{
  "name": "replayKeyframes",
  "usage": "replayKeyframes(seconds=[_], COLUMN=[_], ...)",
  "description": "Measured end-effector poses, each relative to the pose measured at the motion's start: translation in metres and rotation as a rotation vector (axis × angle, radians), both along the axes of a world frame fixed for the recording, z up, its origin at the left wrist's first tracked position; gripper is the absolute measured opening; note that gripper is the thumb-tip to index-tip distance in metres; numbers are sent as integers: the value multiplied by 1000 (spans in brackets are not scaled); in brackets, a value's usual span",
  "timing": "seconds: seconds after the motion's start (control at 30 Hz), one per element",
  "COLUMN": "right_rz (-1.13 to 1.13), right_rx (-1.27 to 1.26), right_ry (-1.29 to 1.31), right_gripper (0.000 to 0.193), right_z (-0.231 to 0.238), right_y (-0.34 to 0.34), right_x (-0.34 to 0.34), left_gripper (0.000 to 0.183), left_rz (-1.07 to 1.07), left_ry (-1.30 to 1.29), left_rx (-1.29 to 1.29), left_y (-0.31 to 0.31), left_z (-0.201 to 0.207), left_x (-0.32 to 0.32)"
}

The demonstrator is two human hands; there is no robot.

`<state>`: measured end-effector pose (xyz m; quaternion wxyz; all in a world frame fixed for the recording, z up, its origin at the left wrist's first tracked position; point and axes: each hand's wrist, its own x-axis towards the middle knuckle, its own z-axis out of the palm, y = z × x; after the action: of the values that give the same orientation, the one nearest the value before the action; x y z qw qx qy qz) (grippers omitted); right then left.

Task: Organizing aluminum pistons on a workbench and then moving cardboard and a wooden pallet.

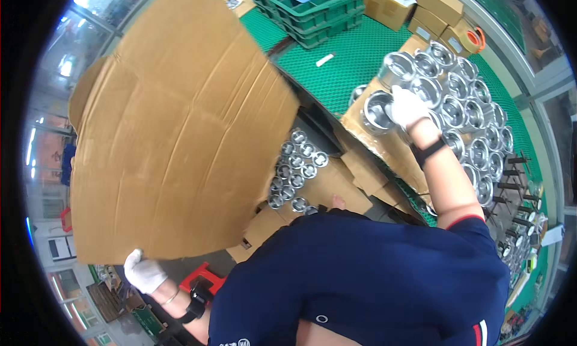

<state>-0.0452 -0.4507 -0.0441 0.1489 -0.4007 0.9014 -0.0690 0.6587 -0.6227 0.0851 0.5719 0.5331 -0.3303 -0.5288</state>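
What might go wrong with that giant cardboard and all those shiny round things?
The cardboard sheet might tip or slip, since the left hand is only at its lower edge. It blocks some of the view below, so it could bump the lower round parts. The right hand might knock over the tightly packed upper round parts.

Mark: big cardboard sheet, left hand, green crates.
Cardboard sheet [180,132]: head view, middle of its broad face.
Left hand [145,275]: head view, its gloved middle.
Green crates [321,18]: head view, side wall of the stack.
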Motion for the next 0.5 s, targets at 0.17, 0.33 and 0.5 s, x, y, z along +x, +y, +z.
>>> replayKeyframes(seconds=[0.17,0.33,0.5], right_rz=[115,-88,-607], right_rx=[-292,-582,-1260], right_ry=[-329,-917,-1295], right_gripper=[60,96,74], right_z=[25,-33,28], right_y=[42,63,128], right_x=[85,140,149], left_gripper=[31,44,48], left_rz=[-344,-745,-1148], left_ry=[402,720,809], left_rx=[-108,-88,-30], left_y=[-28,-66,-31], left_z=[-6,0,12], left_x=[-72,-183,-302])
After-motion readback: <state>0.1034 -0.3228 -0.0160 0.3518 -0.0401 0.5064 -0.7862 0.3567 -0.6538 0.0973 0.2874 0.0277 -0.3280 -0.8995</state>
